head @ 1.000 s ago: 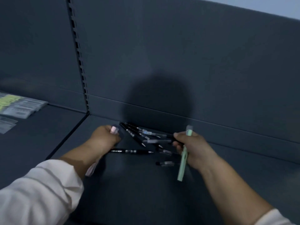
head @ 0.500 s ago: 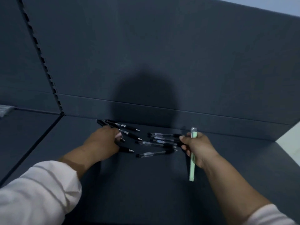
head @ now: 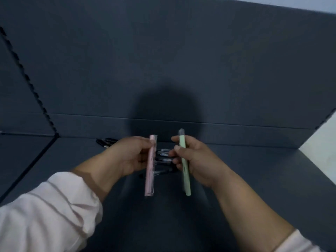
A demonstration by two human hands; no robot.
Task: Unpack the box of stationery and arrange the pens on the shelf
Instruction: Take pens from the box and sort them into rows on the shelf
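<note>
My left hand [head: 129, 157] grips a pink pen [head: 150, 175] in a clear wrapper, held upright above the dark shelf [head: 254, 171]. My right hand [head: 196, 160] grips a pale green pen [head: 185, 177], also upright, a short gap to the right of the pink one. Several black pens [head: 163, 157] lie on the shelf behind and between my hands, partly hidden by them. More black pens [head: 105, 141] poke out to the left behind my left hand. No box is in view.
The shelf's dark back panel [head: 163, 60] rises right behind the pens. A slotted upright [head: 29, 80] divides this bay from the bay on the left. The shelf's right end [head: 312, 168] meets a pale floor or wall.
Both hands have lifted off the black pens and drawn together toward me. The pink pen, hidden under my left hand before, now stands upright in it beside the green pen.
</note>
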